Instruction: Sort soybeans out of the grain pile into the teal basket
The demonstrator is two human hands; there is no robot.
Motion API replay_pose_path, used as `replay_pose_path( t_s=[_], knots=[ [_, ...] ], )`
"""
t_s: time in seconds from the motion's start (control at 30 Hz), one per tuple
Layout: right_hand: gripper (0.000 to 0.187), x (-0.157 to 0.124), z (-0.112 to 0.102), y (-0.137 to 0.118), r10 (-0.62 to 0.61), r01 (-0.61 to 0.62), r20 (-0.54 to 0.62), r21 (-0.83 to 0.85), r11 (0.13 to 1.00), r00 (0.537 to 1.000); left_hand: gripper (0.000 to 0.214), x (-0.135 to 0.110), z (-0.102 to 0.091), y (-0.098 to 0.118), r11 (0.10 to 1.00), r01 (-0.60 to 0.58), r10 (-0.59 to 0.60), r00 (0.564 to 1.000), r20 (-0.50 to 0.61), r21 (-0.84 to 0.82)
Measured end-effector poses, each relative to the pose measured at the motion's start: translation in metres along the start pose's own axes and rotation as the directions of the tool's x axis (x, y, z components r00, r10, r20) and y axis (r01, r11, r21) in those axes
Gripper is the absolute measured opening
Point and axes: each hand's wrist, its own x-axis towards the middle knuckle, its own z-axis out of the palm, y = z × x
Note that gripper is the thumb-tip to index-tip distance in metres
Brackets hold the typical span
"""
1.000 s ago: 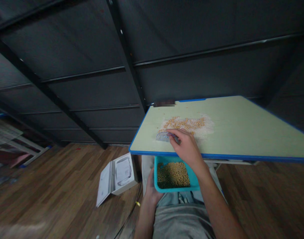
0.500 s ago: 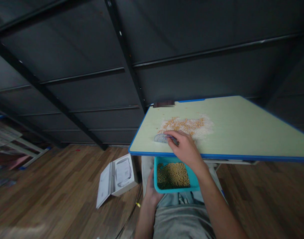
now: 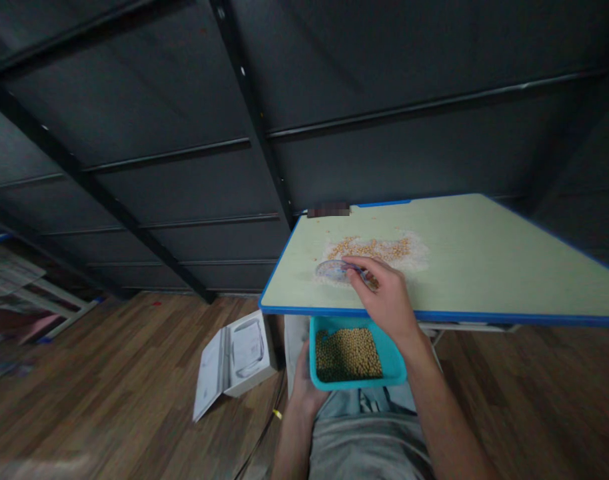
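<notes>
My right hand rests on the pale green table, fingers closed on a small clear scoop that lies at the left edge of a pile of yellow beans mixed with white rice. Below the table's front edge, my left hand grips the left side of a teal tray that holds many yellow beans. The tray sits over my lap, just under the blue table rim.
An open white box lies on the wooden floor left of the table. A dark panelled wall with black metal beams stands behind. Clutter shows at the far left edge. A thin cable runs along the floor near my left arm.
My right hand has shifted slightly right and farther up the table, and the scoop has tilted flatter beside the pile. The tray and left hand stay roughly in place.
</notes>
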Motion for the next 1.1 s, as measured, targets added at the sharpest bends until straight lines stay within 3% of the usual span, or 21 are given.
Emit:
replay_pose_path(
  t_s=[0.23,0.43,0.67,0.9,1.1],
  knots=[
    [0.022,0.004,-0.045,0.020,0.064,-0.087,-0.210,-0.099,0.991,0.976,0.028,0.004,-0.008,-0.002,0.999,-0.007,0.008,1.000,0.023,-0.035],
    [0.021,0.006,-0.060,0.047,0.201,-0.199,-0.217,0.033,0.979,0.955,0.036,0.003,-0.003,-0.001,0.999,0.015,-0.014,0.999,0.033,-0.036],
    [0.019,0.006,-0.053,0.035,0.175,-0.174,0.007,0.096,0.980,0.985,0.034,-0.001,0.000,0.000,1.000,0.004,-0.004,1.000,0.011,-0.007],
    [0.014,0.002,-0.060,0.025,0.144,-0.178,0.232,0.131,0.975,0.962,0.030,0.002,-0.004,-0.001,0.999,-0.021,0.022,0.998,0.054,-0.027],
    [0.013,0.002,-0.056,0.027,0.118,-0.143,0.299,0.064,0.988,0.947,0.031,0.002,-0.002,0.000,1.000,-0.018,0.019,1.000,0.024,-0.018]
  ],
)
